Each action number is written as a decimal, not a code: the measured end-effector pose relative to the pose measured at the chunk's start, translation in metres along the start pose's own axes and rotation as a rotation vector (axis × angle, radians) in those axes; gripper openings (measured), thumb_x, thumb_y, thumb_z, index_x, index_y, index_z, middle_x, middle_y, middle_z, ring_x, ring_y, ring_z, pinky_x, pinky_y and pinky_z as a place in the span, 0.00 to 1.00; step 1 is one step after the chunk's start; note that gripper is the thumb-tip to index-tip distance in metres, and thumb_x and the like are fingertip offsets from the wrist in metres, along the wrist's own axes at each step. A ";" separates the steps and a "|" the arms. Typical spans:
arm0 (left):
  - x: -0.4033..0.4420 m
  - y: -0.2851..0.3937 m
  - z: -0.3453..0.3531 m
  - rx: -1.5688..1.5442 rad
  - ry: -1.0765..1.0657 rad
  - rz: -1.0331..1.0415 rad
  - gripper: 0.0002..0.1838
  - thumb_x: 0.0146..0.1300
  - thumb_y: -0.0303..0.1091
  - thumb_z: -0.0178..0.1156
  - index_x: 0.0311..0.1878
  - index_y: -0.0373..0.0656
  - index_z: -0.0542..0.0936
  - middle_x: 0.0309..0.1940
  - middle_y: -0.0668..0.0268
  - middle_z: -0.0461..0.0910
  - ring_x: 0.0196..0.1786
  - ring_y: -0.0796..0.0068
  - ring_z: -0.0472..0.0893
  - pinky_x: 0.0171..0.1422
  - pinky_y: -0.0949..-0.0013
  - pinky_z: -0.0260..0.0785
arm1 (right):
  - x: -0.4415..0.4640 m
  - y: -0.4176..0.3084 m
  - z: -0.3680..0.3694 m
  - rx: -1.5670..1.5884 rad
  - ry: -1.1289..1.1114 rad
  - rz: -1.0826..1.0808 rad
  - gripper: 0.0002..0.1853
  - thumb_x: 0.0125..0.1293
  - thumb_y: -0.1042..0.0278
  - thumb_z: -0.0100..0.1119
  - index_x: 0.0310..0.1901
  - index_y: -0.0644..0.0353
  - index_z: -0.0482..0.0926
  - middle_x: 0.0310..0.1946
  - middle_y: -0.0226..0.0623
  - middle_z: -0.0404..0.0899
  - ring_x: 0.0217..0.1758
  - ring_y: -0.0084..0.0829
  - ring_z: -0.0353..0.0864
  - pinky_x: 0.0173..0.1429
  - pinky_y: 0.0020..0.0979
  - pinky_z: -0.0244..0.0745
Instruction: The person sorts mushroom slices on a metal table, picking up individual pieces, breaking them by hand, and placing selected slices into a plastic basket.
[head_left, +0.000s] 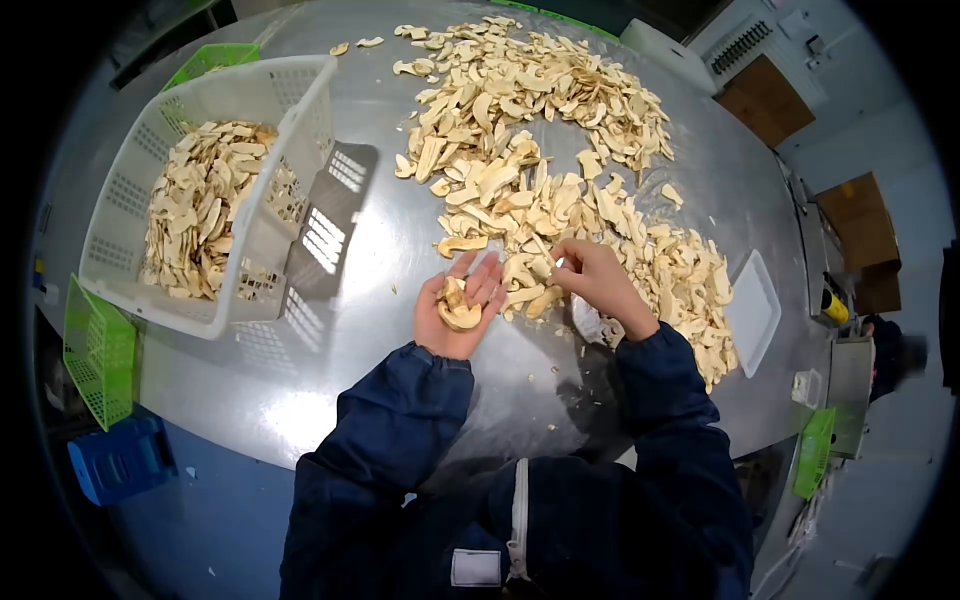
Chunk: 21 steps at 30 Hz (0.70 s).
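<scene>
My left hand (452, 330) is palm up in front of the pile, cupping pale sliced mushroom pieces (460, 313) with brown edges. Just to its right, my right hand (600, 280) reaches over the near edge of the sliced mushroom pile (530, 190). Its thumb and forefinger are pinched together at a thin mushroom slice (543, 250); the fingertips partly hide it. Under my right wrist shows part of a whitish, see-through object (590, 322), its kind unclear. A curved slice (460, 245) lies just beyond my left fingertips.
A white perforated basket (265, 200) holding mushroom slices stands at the left on the steel table (370, 400). Green baskets (100, 350) and a blue bin (120, 460) are beside the table. A white tray lid (757, 312) lies right of the pile. Someone in dark clothing (895, 355) is at far right.
</scene>
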<state>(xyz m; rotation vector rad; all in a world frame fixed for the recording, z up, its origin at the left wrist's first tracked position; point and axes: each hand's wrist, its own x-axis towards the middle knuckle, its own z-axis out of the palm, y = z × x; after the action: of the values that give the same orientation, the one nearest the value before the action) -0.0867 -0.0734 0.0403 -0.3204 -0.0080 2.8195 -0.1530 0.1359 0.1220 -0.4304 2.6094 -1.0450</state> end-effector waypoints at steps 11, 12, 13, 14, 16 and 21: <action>0.001 -0.003 -0.011 0.020 -0.074 -0.021 0.23 0.70 0.48 0.44 0.65 0.52 0.65 0.46 0.67 0.73 0.45 0.71 0.72 0.54 0.59 0.65 | -0.001 0.002 0.057 -0.465 0.296 -0.152 0.10 0.52 0.62 0.63 0.29 0.60 0.77 0.29 0.40 0.76 0.29 0.44 0.78 0.32 0.39 0.73; 0.002 -0.003 -0.013 0.006 -0.125 -0.020 0.22 0.70 0.47 0.45 0.64 0.50 0.65 0.42 0.68 0.73 0.41 0.73 0.72 0.50 0.62 0.66 | -0.003 0.001 0.059 -0.485 0.308 -0.164 0.10 0.51 0.62 0.63 0.29 0.60 0.77 0.29 0.40 0.76 0.29 0.43 0.78 0.32 0.39 0.73; 0.003 -0.002 -0.016 0.004 -0.118 -0.028 0.22 0.70 0.46 0.45 0.64 0.50 0.65 0.39 0.69 0.72 0.39 0.73 0.72 0.48 0.64 0.66 | -0.006 -0.002 0.058 -0.461 0.276 -0.156 0.10 0.50 0.63 0.62 0.29 0.60 0.75 0.29 0.39 0.73 0.29 0.43 0.78 0.32 0.40 0.72; 0.004 -0.002 -0.017 0.003 -0.112 -0.037 0.22 0.70 0.46 0.46 0.64 0.49 0.65 0.36 0.69 0.72 0.36 0.74 0.71 0.45 0.66 0.65 | -0.007 -0.001 0.057 -0.419 0.257 -0.137 0.11 0.51 0.63 0.62 0.29 0.60 0.75 0.28 0.39 0.74 0.29 0.43 0.78 0.32 0.39 0.72; 0.006 -0.001 -0.020 0.001 -0.124 -0.061 0.22 0.70 0.44 0.46 0.65 0.49 0.64 0.32 0.70 0.70 0.34 0.75 0.69 0.42 0.68 0.65 | -0.009 0.003 0.053 -0.339 0.219 -0.098 0.11 0.51 0.62 0.62 0.31 0.61 0.74 0.28 0.40 0.75 0.29 0.43 0.78 0.32 0.38 0.72; 0.006 -0.004 -0.022 0.091 -0.186 -0.056 0.20 0.70 0.40 0.45 0.64 0.53 0.65 0.40 0.68 0.73 0.40 0.73 0.72 0.45 0.63 0.67 | -0.013 -0.006 0.032 0.094 0.259 0.068 0.10 0.56 0.69 0.61 0.37 0.64 0.75 0.22 0.34 0.75 0.25 0.27 0.76 0.31 0.27 0.70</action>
<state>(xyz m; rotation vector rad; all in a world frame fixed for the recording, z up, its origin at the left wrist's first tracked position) -0.0861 -0.0687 0.0179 -0.0363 0.0698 2.7727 -0.1278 0.1170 0.1058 -0.1939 2.7590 -1.2697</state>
